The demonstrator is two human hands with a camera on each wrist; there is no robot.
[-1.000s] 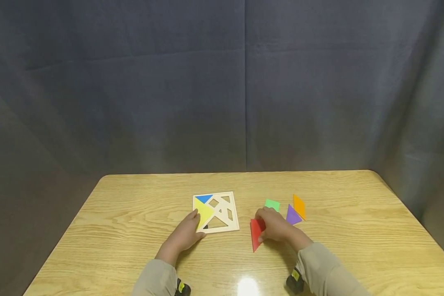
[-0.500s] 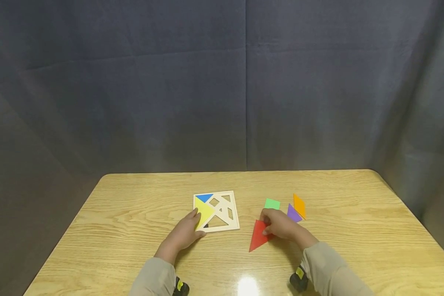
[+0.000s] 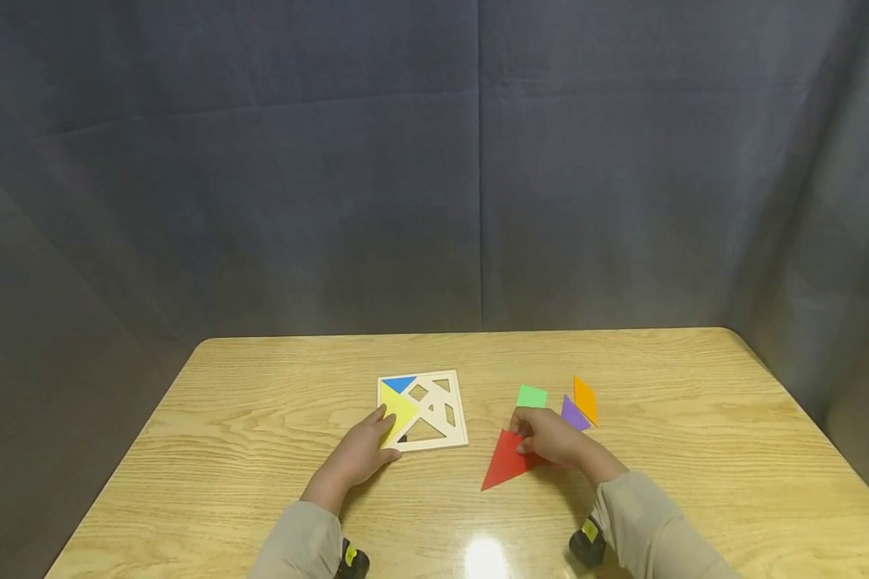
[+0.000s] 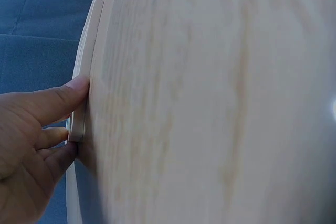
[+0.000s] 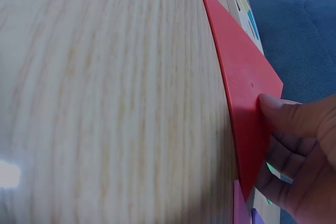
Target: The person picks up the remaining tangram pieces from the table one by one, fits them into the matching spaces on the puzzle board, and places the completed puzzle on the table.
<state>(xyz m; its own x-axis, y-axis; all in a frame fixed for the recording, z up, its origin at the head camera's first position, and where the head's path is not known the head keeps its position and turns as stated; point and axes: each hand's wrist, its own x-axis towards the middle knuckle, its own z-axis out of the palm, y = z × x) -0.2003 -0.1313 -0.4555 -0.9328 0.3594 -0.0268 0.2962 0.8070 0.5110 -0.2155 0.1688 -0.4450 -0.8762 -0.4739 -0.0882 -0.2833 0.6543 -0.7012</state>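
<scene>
A wooden tangram board (image 3: pixel 458 438) lies left of centre on the table, with a yellow triangle (image 3: pixel 398 408) and a small blue triangle (image 3: pixel 399 383) in it. My left hand (image 3: pixel 362 450) grips its front left corner, fingers over the yellow piece and thumb at the front edge (image 4: pixel 84 82). To the right, my right hand (image 3: pixel 550 437) pinches a large red triangle (image 3: pixel 505 462). In the right wrist view the thumb lies on the red face (image 5: pixel 236 61), its other fingers behind it. Part of the red piece is hidden by the hand.
Beyond the right hand lies a green piece (image 3: pixel 532 396), partly covered. A purple triangle (image 3: pixel 574 414) and an orange parallelogram (image 3: pixel 585 400) lie to its right. A pink piece (image 5: pixel 240 205) shows in the right wrist view. Dark curtains (image 3: pixel 434 201) hang behind the table (image 3: pixel 275 402).
The red triangle has turned in my right hand, its broad face now showing and its front tip further left. The right hand has shifted slightly right. The left hand stays on the board.
</scene>
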